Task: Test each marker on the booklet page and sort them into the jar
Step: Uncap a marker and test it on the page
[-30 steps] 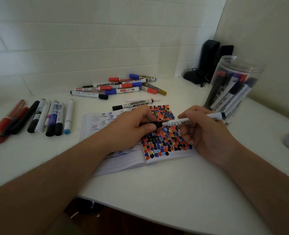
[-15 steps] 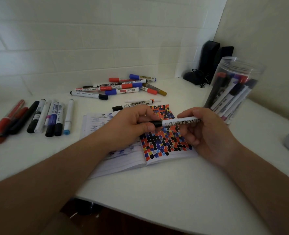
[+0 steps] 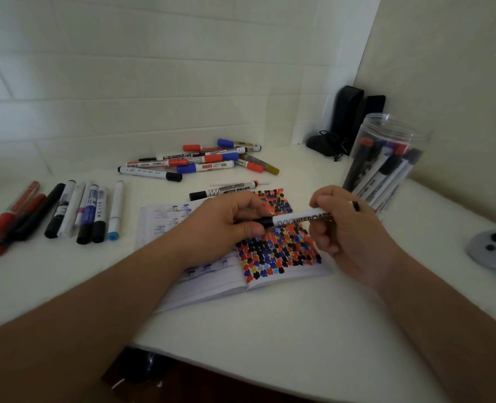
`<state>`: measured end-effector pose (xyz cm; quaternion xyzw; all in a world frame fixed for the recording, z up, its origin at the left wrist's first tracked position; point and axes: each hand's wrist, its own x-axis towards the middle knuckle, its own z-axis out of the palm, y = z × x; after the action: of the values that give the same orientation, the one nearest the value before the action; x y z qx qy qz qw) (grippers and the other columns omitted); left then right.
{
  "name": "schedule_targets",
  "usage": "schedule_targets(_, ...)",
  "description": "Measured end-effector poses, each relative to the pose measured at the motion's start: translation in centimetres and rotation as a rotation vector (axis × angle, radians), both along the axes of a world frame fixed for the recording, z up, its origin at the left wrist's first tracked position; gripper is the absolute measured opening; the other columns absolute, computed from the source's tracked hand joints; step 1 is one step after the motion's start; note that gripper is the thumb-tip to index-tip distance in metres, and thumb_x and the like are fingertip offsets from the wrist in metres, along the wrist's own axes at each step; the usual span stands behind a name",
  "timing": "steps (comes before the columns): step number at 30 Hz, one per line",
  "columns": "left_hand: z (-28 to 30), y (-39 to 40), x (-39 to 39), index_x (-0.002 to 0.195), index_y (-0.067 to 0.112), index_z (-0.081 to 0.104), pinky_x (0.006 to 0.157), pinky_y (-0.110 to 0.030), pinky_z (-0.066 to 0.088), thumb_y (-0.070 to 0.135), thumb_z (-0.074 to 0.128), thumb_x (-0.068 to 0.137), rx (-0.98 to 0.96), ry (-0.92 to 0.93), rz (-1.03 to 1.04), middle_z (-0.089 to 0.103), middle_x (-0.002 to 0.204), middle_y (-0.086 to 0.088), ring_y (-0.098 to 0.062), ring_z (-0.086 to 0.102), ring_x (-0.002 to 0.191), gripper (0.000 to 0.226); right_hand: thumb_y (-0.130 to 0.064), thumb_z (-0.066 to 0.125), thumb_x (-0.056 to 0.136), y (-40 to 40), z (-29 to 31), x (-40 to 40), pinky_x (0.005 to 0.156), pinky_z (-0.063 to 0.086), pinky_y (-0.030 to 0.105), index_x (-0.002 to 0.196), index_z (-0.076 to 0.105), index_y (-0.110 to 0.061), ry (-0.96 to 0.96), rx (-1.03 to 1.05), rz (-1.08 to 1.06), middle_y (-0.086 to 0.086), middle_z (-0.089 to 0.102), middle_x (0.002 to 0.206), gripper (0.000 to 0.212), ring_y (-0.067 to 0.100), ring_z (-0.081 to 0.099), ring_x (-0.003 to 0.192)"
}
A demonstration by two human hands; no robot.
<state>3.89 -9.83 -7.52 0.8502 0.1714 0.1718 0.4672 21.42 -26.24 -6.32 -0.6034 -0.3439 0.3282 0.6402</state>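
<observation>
Head view: both hands hold a white whiteboard marker (image 3: 297,220) over the dot-covered booklet page (image 3: 278,251), left hand (image 3: 226,219) fingers pinching its black cap, right hand (image 3: 342,228) fingers curled round the barrel. Several markers stand in the clear plastic jar (image 3: 386,164); many more lie unsorted on the white desk (image 3: 270,330).

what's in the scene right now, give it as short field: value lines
held marker: white whiteboard marker, level above the booklet
left hand: left hand pinches its black cap end
right hand: right hand grips the barrel
booklet: booklet open, right page covered in coloured dots
jar: clear jar at right, markers inside
loose markers: row at left, pile at back
</observation>
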Motion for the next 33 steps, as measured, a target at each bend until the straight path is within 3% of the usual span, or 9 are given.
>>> schedule_targets(4,-0.2,0.3,0.1,0.115,0.049,0.065,0.097,-0.024,0.048,0.03,0.075,0.092,0.165,0.015,0.024,0.07,0.109,0.029,0.012,0.061,0.106,0.031,-0.012,0.068,0.096,-1.4,1.5,0.8,0.06,0.052,0.029,0.093,0.065,-0.012,-0.199,0.082,-0.219,0.008,0.065,0.072,0.005,0.022,0.059,0.065)
schedule_targets(7,-0.3,0.4,0.4,0.123,0.045,0.064,0.093,-0.026,0.049,0.036,0.065,0.098,0.343,0.035,0.064,0.061,0.109,0.029,0.008,0.056,0.104,0.027,-0.011,0.076,0.091,-2.6,4.0,1.7,0.072,0.061,0.037,0.097,0.07,-0.023,-0.402,0.158,-0.331,0.007,0.073,0.088,0.014,0.022,0.071,0.076)
schedule_targets(11,-0.8,0.6,0.9,0.121,0.039,0.068,0.1,-0.034,0.05,0.027,0.06,0.102,0.477,0.076,0.084,0.064,0.111,0.023,0.003,0.055,0.106,0.024,-0.006,0.078,0.089,-4.6,9.5,2.8,0.074,0.062,0.04,0.106,0.056,-0.031,-0.586,0.365,-0.468,0.003,0.073,0.094,0.037,0.031,0.074,0.083)
schedule_targets(16,-1.1,0.6,1.0,0.111,0.04,0.071,0.095,-0.029,0.045,0.026,0.059,0.102,0.548,0.078,0.079,0.066,0.106,0.025,0.003,0.053,0.104,0.021,-0.013,0.074,0.09,-5.9,15.2,5.6,0.076,0.063,0.046,0.103,0.043,-0.027,-0.733,0.487,-0.673,0.006,0.07,0.096,0.037,0.023,0.076,0.08)
schedule_targets(19,-1.4,0.8,1.4,0.109,0.044,0.069,0.101,-0.033,0.042,0.032,0.055,0.103,0.64,0.122,0.055,0.064,0.107,0.031,-0.001,0.051,0.107,0.02,-0.018,0.072,0.09,-5.2,15.7,7.4,0.075,0.063,0.049,0.104,0.046,-0.026,-0.748,0.402,-0.714,0.001,0.07,0.096,0.031,0.022,0.076,0.076)
schedule_targets(23,-1.2,0.9,1.6,0.104,0.048,0.066,0.101,-0.032,0.04,0.033,0.056,0.103,0.638,0.14,0.052,0.06,0.105,0.033,0.0,0.05,0.106,0.018,-0.023,0.07,0.096,-3.5,14.2,7.8,0.065,0.063,0.032,0.107,0.048,-0.027,-0.865,0.165,-0.621,-0.003,0.07,0.1,0.025,0.016,0.075,0.078)
schedule_targets(29,-0.9,1.4,1.4,0.107,0.044,0.071,0.09,-0.019,0.039,0.031,0.062,0.101,0.572,0.125,0.0,0.065,0.106,0.029,0.01,0.054,0.099,0.017,-0.025,0.065,0.099,-2.8,14.5,7.7,0.054,0.054,0.017,0.111,0.048,-0.022,-0.916,0.096,-0.677,0.0,0.069,0.098,0.021,0.013,0.073,0.08)
schedule_targets(31,-1.1,1.6,1.5,0.105,0.046,0.07,0.095,-0.022,0.041,0.033,0.061,0.101,0.578,0.128,-0.012,0.065,0.107,0.029,0.01,0.054,0.1,0.017,-0.027,0.065,0.099,-2.8,14.5,7.8,0.051,0.05,0.013,0.11,0.05,-0.022,-0.913,0.06,-0.66,-0.002,0.068,0.098,0.019,0.013,0.072,0.08)
schedule_targets(33,-1.4,1.8,1.5,0.105,0.047,0.069,0.103,-0.031,0.043,0.036,0.06,0.101,0.602,0.136,-0.003,0.064,0.106,0.03,0.006,0.055,0.102,0.015,-0.029,0.065,0.099,-2.6,14.1,7.9,0.054,0.052,0.018,0.107,0.052,-0.025,-0.943,-0.001,-0.634,-0.004,0.068,0.097,0.016,0.014,0.071,0.08)
